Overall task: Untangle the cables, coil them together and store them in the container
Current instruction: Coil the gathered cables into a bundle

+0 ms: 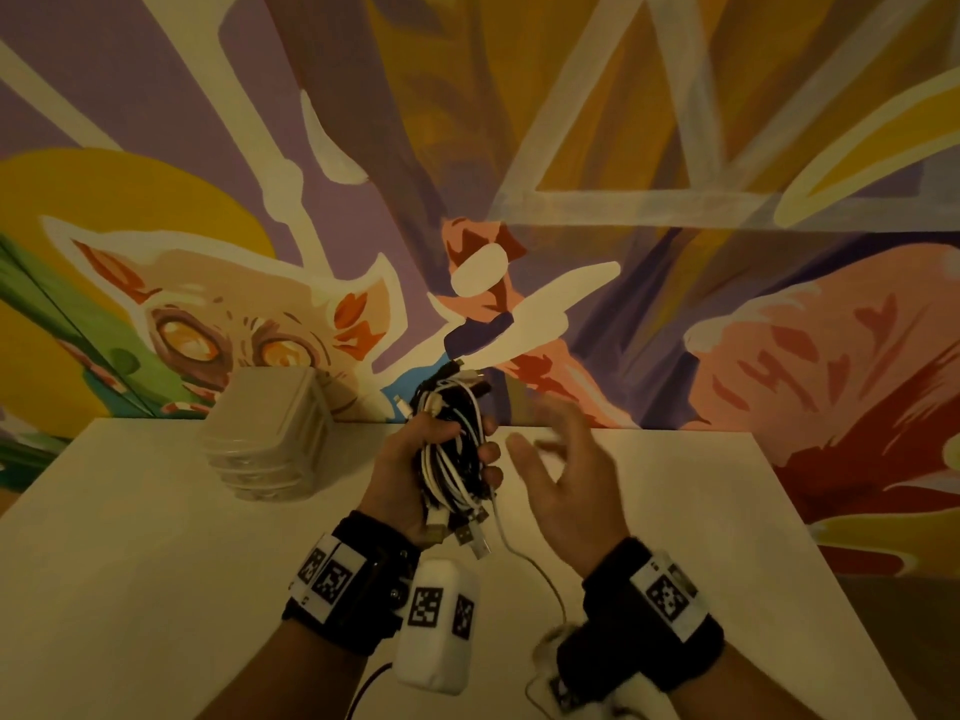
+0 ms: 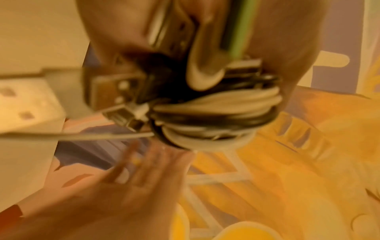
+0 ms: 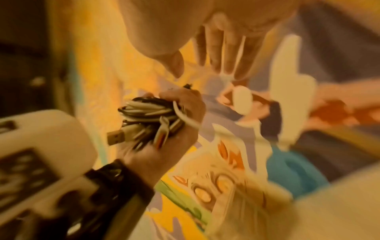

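My left hand [image 1: 441, 459] grips a coiled bundle of black and white cables [image 1: 454, 444] above the white table [image 1: 156, 537], USB plugs sticking out below the fist. The same bundle [image 2: 216, 113] fills the left wrist view, and it shows again as the cable bundle [image 3: 150, 116] in the right wrist view. One thin white cable end [image 1: 524, 558] trails from the coil down to the table. My right hand [image 1: 561, 459] hovers just right of the bundle, fingers spread and blurred, holding nothing. The clear plastic container [image 1: 270, 439] stands at the table's back left.
A painted mural wall [image 1: 623, 200] rises right behind the table's far edge. Small white objects [image 1: 550, 641] lie on the table under my right wrist. A dark cable [image 1: 369, 688] runs off the near edge.
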